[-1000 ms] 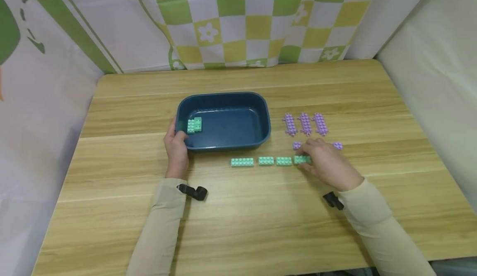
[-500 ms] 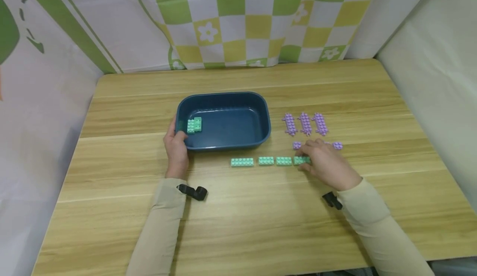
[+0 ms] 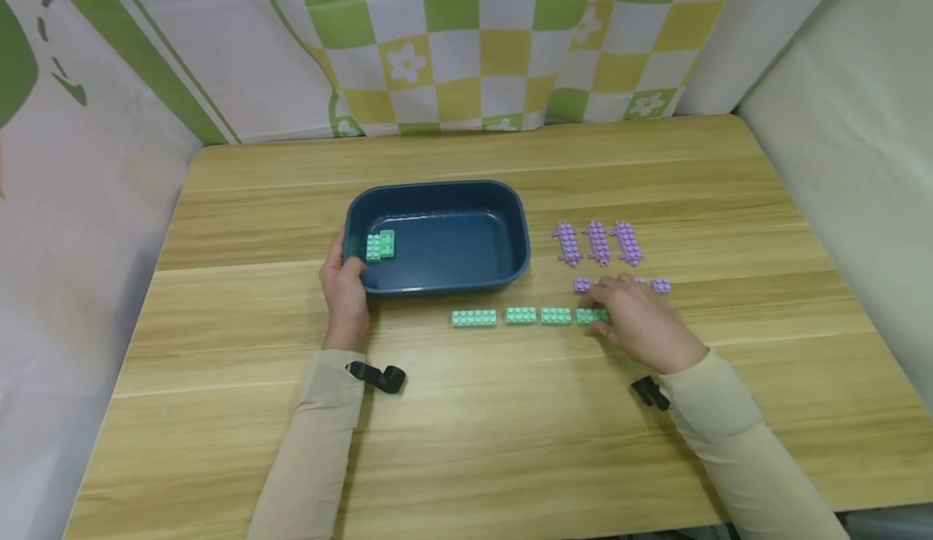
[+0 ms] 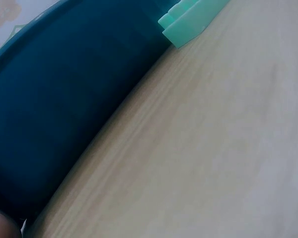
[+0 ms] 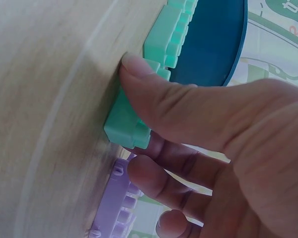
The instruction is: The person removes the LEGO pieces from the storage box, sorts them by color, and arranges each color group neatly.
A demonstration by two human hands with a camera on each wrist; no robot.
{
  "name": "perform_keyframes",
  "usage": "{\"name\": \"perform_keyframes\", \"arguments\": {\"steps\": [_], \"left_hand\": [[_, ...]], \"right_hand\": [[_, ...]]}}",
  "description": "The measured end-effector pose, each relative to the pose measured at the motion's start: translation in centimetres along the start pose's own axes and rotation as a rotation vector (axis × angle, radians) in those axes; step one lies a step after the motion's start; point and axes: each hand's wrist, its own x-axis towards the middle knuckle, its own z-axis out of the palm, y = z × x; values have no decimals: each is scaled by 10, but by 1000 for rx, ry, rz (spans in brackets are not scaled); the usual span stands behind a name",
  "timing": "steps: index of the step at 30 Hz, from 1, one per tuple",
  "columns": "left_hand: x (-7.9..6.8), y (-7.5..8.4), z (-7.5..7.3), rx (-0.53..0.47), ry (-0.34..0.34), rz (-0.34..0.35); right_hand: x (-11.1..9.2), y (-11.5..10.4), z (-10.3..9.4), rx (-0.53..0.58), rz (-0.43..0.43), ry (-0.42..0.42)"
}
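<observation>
My left hand (image 3: 344, 301) grips the left end of a dark blue plastic tub (image 3: 452, 255), thumb over the rim. Inside the tub's left part lie two green building bricks (image 3: 381, 245), side by side. With thumb and fingers my right hand (image 3: 645, 321) pinches a green building brick (image 5: 120, 116) at the right end of a row on the table. Part of that brick is hidden behind the thumb. To its left, studs up, stand two short green bricks (image 3: 555, 316) and a longer one (image 3: 474, 318).
Behind the right hand sits a row of small purple bricks (image 3: 581, 285), partly covered by the hand. Farther back are three long purple pieces with side pegs (image 3: 598, 243), right of the tub. A checkered cloth (image 3: 505, 53) hangs along the table's far edge.
The green brick in my right hand has shifted very slightly right, widening the gap to its neighbour. My left hand and the tub stay in place.
</observation>
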Motion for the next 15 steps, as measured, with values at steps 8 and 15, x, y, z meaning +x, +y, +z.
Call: {"name": "perform_keyframes", "arguments": {"steps": [8, 15], "left_hand": [[0, 1, -1, -8, 3, -10], [-1, 2, 0, 2, 1, -21]], "right_hand": [[1, 0, 0, 0, 10, -6], [0, -2, -4, 25, 38, -30]]}}
